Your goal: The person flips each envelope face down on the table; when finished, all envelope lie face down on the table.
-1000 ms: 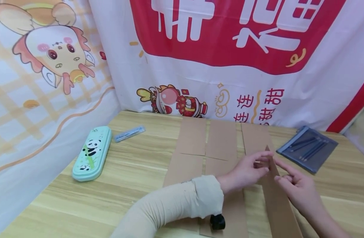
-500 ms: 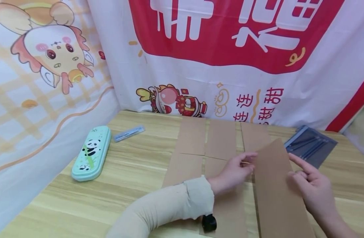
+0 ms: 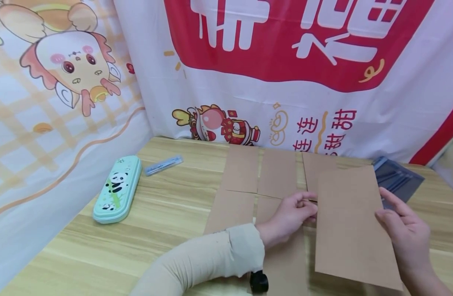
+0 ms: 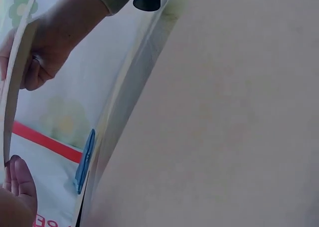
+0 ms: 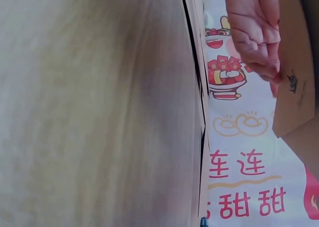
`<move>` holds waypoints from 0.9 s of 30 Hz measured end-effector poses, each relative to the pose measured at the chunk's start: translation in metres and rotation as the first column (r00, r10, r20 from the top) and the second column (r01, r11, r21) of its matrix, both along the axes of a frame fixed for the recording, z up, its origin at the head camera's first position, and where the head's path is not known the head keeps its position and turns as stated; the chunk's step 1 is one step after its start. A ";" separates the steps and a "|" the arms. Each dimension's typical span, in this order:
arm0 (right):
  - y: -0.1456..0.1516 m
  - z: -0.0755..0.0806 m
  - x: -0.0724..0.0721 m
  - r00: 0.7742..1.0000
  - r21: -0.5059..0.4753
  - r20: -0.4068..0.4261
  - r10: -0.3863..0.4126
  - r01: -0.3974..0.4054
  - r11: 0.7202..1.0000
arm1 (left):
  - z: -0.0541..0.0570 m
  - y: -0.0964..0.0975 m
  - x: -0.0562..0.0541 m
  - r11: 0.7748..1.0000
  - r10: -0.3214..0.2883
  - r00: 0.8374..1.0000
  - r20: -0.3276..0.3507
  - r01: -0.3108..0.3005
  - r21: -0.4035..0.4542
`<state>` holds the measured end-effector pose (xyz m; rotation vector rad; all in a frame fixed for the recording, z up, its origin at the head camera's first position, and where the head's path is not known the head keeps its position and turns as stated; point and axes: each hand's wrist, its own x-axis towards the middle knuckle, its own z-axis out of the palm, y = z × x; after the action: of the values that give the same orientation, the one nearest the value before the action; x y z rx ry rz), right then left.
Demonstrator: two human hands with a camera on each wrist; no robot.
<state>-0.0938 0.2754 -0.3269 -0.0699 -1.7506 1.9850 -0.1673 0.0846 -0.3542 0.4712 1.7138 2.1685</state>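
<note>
A rectangular cardboard piece is held up off the table in the head view, its broad brown face towards me. My right hand grips its right edge, thumb in front. At the opposite edge, the curled fingers and thumb of my left hand meet the card. The left wrist view catches the cardboard nearly edge-on, between the right hand above and the left hand below. Small black print marks the card in the right wrist view, by the left fingertips.
More cardboard pieces lie flat in rows on the wooden table. A panda pencil case and a slim clear case sit at left. A dark mesh pouch with pencils is behind the right hand. Printed cloth hangs behind.
The cardboard piece has turned from nearly edge-on to face me and lifted at its near end. My right hand has moved right with it; the left has shifted slightly left.
</note>
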 end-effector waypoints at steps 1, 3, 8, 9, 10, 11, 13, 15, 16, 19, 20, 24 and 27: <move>0.001 0.000 0.000 1.000 -0.009 0.006 0.013 -0.013 1.000 | 0.001 0.000 0.001 1.000 0.004 1.000 0.003 -0.004 0.003; 0.005 -0.001 -0.002 0.998 -0.024 0.008 0.067 -0.067 0.997 | 0.002 -0.001 0.002 1.000 0.010 1.000 0.009 -0.010 0.003; 0.036 -0.009 -0.013 0.898 -0.039 0.069 0.435 -0.433 0.901 | 0.005 -0.006 0.001 1.000 -0.005 1.000 0.029 0.005 -0.020; 0.044 -0.011 -0.015 0.858 -0.013 0.115 0.500 -0.502 0.865 | 0.005 -0.007 0.001 0.999 -0.015 0.999 0.032 0.016 -0.036; 0.053 -0.013 -0.017 0.810 0.016 0.177 0.559 -0.570 0.821 | 0.005 -0.008 0.001 0.998 -0.029 0.999 0.032 0.031 -0.057; 0.061 -0.015 -0.018 0.765 0.055 0.237 0.598 -0.626 0.778 | 0.006 -0.009 0.001 0.996 -0.040 0.998 0.039 0.043 -0.077; 0.075 -0.019 -0.020 0.681 0.127 0.381 0.625 -0.708 0.694 | 0.005 -0.010 0.002 0.990 -0.068 0.997 0.043 0.073 -0.121; 0.085 -0.022 -0.020 0.599 0.160 0.493 0.631 -0.775 0.611 | 0.005 -0.010 0.004 0.982 -0.094 0.994 0.052 0.102 -0.161; 0.088 -0.023 -0.021 0.553 0.154 0.542 0.632 -0.805 0.573 | 0.005 -0.010 0.005 0.976 -0.105 0.993 0.055 0.114 -0.187; 0.093 -0.025 -0.022 0.449 0.114 0.616 0.647 -0.863 0.492 | 0.004 -0.009 0.009 0.954 -0.131 0.989 0.070 0.145 -0.262; 0.093 -0.026 -0.022 0.428 0.107 0.615 0.662 -0.877 0.468 | 0.004 -0.009 0.011 0.946 -0.140 0.987 0.074 0.155 -0.286; 0.091 -0.026 -0.022 0.392 0.111 0.595 0.702 -0.905 0.411 | 0.005 -0.008 0.014 0.916 -0.169 0.982 0.089 0.189 -0.353; 0.089 -0.027 -0.022 0.377 0.106 0.597 0.708 -0.912 0.397 | 0.005 -0.007 0.014 0.895 -0.175 0.980 0.096 0.199 -0.400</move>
<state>-0.1160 0.3641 -0.3536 0.7352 -2.9612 2.2447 -0.1531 0.0781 -0.3492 0.4330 1.9342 1.6146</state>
